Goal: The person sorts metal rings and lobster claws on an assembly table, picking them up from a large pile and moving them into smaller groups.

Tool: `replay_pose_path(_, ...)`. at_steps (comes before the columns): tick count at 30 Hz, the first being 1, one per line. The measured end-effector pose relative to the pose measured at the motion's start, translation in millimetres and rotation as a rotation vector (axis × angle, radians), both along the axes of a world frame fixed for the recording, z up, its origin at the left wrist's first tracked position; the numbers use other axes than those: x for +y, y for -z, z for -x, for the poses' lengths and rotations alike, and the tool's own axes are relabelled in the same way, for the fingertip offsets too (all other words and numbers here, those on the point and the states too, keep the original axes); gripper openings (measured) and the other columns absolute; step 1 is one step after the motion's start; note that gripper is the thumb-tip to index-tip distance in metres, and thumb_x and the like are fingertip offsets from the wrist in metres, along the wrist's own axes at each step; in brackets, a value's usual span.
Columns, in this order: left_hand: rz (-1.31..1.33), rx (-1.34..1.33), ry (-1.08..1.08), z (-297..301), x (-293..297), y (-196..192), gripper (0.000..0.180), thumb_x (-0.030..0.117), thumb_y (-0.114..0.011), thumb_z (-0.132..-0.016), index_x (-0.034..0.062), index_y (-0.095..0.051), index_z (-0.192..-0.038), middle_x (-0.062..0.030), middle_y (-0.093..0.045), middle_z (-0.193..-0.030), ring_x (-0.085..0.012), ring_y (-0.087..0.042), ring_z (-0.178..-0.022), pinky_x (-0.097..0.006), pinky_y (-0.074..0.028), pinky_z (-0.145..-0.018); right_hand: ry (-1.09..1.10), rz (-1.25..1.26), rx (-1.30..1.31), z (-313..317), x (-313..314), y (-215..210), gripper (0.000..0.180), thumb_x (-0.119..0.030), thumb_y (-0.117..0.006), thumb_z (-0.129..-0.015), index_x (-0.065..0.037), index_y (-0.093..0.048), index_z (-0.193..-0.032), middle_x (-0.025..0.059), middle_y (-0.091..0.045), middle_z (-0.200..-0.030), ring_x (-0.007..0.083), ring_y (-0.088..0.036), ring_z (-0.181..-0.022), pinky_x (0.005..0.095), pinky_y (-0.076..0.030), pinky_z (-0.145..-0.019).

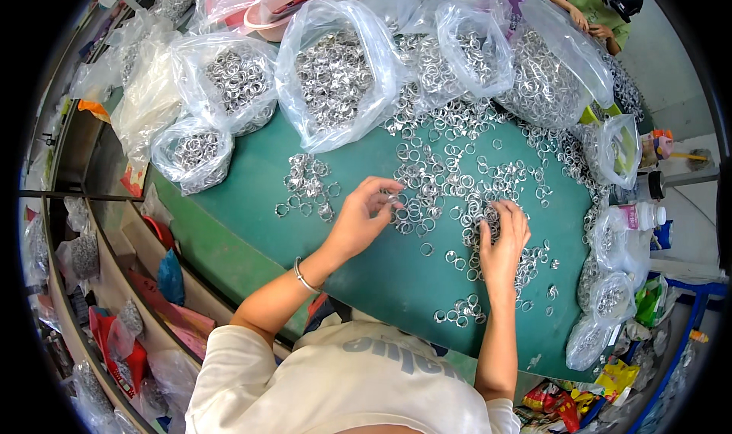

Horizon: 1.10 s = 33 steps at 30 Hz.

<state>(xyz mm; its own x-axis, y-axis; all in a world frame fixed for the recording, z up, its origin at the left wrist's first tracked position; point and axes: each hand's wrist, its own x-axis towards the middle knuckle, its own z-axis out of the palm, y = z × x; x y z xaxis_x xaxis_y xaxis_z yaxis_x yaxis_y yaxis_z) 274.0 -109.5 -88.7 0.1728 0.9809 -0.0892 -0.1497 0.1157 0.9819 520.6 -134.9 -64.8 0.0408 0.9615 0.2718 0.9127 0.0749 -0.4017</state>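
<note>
A broad heap of silvery metal rings (pixel 457 182) lies on the green tabletop (pixel 366 266). At its left edge my left hand (pixel 360 219) is closed, with a ring (pixel 393 198) between thumb and fingertips. My right hand (pixel 505 243) rests on the heap's near right part, fingers curled down among the rings. What those fingers hold blends into the heap. Left of my left hand sits a smaller group of rings (pixel 306 181), apart from the heap. A few more rings (pixel 461 312) lie close to the table's near edge.
Open clear plastic bags full of rings (pixel 335 79) line the far side, with a smaller bag (pixel 197 152) at left. More bags (pixel 610 297) stand along the right edge beside a white bottle (pixel 646 217). Shelving (pixel 114 258) is at left. Another person (pixel 591 11) works at far right.
</note>
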Motion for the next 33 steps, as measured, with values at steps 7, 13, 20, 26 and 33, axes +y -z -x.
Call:
replay_pose_path(7,-0.407,0.852,0.039,-16,38,-20,0.027,-0.002,-0.06,-0.082,-0.0001,-0.058,-0.11,-0.012,-0.055,-0.112,-0.0274,-0.061,-0.089,-0.034,-0.049,-0.077,-0.18,-0.039,-0.079,30,60,22,0.029,-0.011,-0.07,-0.078,-0.001,-0.061,-0.104,0.0112,-0.055,-0.11,0.0292,-0.049,-0.103,0.0417,-0.034,-0.093)
replay_pose_path(13,-0.598,1.08,0.071,-24,66,7,0.017,0.004,-0.064,-0.08,0.0006,-0.062,-0.097,-0.0107,-0.055,-0.093,-0.0305,-0.055,-0.092,-0.039,-0.047,-0.08,-0.119,-0.123,-0.037,10,49,18,0.013,-0.006,-0.066,-0.08,-0.003,-0.063,-0.092,0.0081,-0.061,-0.09,0.0259,-0.053,-0.091,0.0391,-0.035,-0.086)
replay_pose_path(20,-0.378,0.57,0.014,-29,44,-14,0.012,0.0,-0.066,-0.08,-0.0002,-0.062,-0.092,-0.0078,-0.062,-0.085,-0.0187,-0.06,-0.073,-0.029,-0.049,-0.067,-0.047,0.318,1.33,4,-6,-5,0.024,-0.017,-0.053,-0.097,-0.006,-0.054,-0.075,0.0006,-0.051,-0.074,0.0146,-0.047,-0.075,0.0291,-0.037,-0.068)
replay_pose_path(26,-0.012,0.127,0.2,-46,-17,-37,0.015,-0.001,-0.064,-0.084,-0.0002,-0.062,-0.098,-0.0034,-0.064,-0.088,-0.007,-0.057,-0.076,-0.022,-0.046,-0.065,-0.162,0.668,2.51,29,-48,-39,0.012,-0.016,-0.048,-0.097,-0.005,-0.05,-0.099,0.0009,-0.04,-0.078,0.0141,-0.038,-0.071,0.0275,-0.034,-0.062)
replay_pose_path(33,-0.364,0.394,0.37,-79,-76,-15,0.017,0.0,-0.06,-0.081,0.0041,-0.061,-0.098,-0.0102,-0.06,-0.085,-0.0273,-0.06,-0.073,-0.035,-0.048,-0.062,-0.074,0.738,2.538,15,-88,-52,0.011,-0.014,-0.049,-0.095,-0.004,-0.052,-0.101,0.0002,-0.038,-0.075,0.0141,-0.037,-0.07,0.0272,-0.033,-0.061)
